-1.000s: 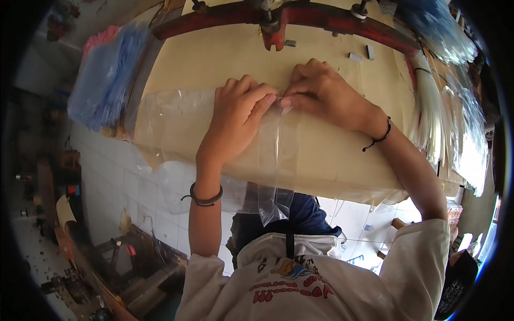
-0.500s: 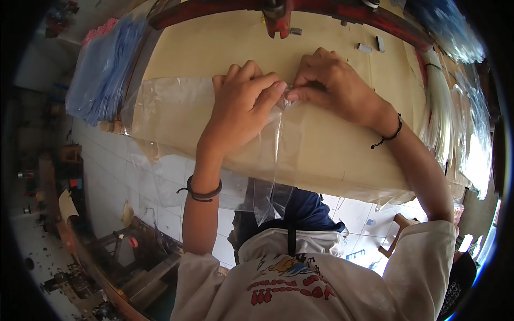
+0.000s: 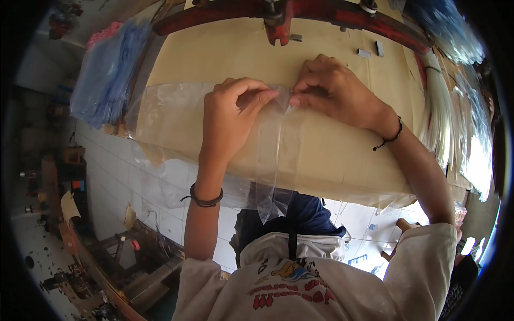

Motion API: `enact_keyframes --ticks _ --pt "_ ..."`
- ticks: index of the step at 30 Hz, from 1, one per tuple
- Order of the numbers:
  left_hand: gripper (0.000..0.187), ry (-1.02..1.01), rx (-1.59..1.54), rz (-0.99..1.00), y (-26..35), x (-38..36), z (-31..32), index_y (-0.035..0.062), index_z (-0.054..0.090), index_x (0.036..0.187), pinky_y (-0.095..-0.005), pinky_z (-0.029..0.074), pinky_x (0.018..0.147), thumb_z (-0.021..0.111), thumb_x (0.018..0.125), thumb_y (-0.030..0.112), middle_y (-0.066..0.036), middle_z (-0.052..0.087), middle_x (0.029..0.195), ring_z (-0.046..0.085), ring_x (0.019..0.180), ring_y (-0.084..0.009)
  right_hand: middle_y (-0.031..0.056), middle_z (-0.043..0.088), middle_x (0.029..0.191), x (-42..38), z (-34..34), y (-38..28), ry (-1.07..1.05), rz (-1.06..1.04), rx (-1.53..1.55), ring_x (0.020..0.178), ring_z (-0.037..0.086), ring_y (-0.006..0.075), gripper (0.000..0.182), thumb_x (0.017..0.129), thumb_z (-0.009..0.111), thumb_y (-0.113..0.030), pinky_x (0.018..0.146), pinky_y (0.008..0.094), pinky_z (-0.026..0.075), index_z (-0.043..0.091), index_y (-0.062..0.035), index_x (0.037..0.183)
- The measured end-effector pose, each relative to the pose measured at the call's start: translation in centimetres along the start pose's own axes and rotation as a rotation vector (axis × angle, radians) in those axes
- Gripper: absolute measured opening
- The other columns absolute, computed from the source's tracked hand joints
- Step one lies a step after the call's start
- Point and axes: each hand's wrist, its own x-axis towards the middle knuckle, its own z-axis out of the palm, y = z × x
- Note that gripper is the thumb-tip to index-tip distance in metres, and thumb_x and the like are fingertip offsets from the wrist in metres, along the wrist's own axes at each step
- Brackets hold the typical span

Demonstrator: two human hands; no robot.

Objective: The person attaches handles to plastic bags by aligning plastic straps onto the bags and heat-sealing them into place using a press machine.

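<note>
A clear plastic sheet (image 3: 176,109) lies across the tan-covered table, and a folded strip of it hangs over the front edge towards my lap. My left hand (image 3: 230,107) is closed in a pinch on the sheet's upper edge, thumb against the curled index finger. Just to its right, my right hand (image 3: 334,88) pinches the corner of the same plastic between thumb and forefinger. A short gap of gathered plastic separates the two thumbs. Whether anything small sits inside the right pinch is hidden.
A red metal bar (image 3: 214,18) with a notched middle piece (image 3: 277,35) spans the far side. Small metal pieces (image 3: 364,53) lie near it. Blue plastic sheets (image 3: 110,75) hang at left, pale strips (image 3: 436,112) at right. Machinery (image 3: 128,257) stands lower left.
My left hand has drawn slightly left, away from the right thumb, and its raised fingers have curled in. My right hand stays at nearly the same spot.
</note>
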Motion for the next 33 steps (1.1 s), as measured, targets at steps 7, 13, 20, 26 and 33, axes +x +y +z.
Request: enact_keyframes --ticks 7,13,20,26,33 --pt "0.023 -0.069 0.094 0.102 1.4 -0.5 -0.7 0.0063 0.075 0.106 -0.0341 0.052 0.08 0.079 0.084 0.012 -0.006 0.072 0.093 0.065 0.089 -0.0249 0.0089 0.069 0.09 -0.1 0.1 0.1 0.045 -0.014 0.034 0.092 0.061 0.0317 0.021 0.088 0.074 -0.027 0.087 0.0427 0.048 0.075 -0.0056 0.09" --pt "0.017 -0.034 0.279 0.173 2.1 -1.0 0.6 0.0065 0.072 0.102 -0.038 0.045 0.088 0.076 0.088 0.015 -0.006 0.068 0.099 0.062 0.095 -0.0245 0.0081 0.068 0.089 -0.1 0.4 -0.1 0.059 0.034 0.017 0.093 0.061 0.0312 0.017 0.086 0.074 -0.023 0.087 0.0433 0.048 0.074 -0.0059 0.087" --pt "0.015 -0.026 0.207 0.089 1.9 -1.5 1.1 0.011 0.072 0.103 -0.0409 0.038 0.091 0.073 0.091 0.02 -0.002 0.062 0.098 0.056 0.096 -0.0234 0.0127 0.068 0.082 0.5 1.1 -0.6 0.14 0.099 -0.049 0.085 0.064 0.0338 0.02 0.081 0.076 -0.021 0.081 0.0436 0.052 0.07 -0.0027 0.078" --pt "0.018 0.049 0.404 0.187 2.0 -2.5 1.9 0.0122 0.073 0.109 -0.043 0.041 0.089 0.072 0.092 0.019 -0.004 0.059 0.104 0.056 0.098 -0.0246 0.0149 0.067 0.081 0.4 0.9 -0.5 0.158 0.091 -0.003 0.084 0.065 0.0353 0.02 0.081 0.077 -0.02 0.078 0.0438 0.053 0.07 -0.0017 0.079" --pt "0.022 -0.068 0.435 0.117 1.9 -1.6 0.6 0.0121 0.071 0.11 -0.0393 0.034 0.094 0.071 0.093 0.026 -0.003 0.056 0.104 0.054 0.099 -0.0224 0.0105 0.066 0.086 -0.1 0.9 0.6 0.145 -0.014 0.063 0.085 0.061 0.0299 0.02 0.083 0.08 -0.019 0.08 0.0409 0.049 0.07 -0.0027 0.084"
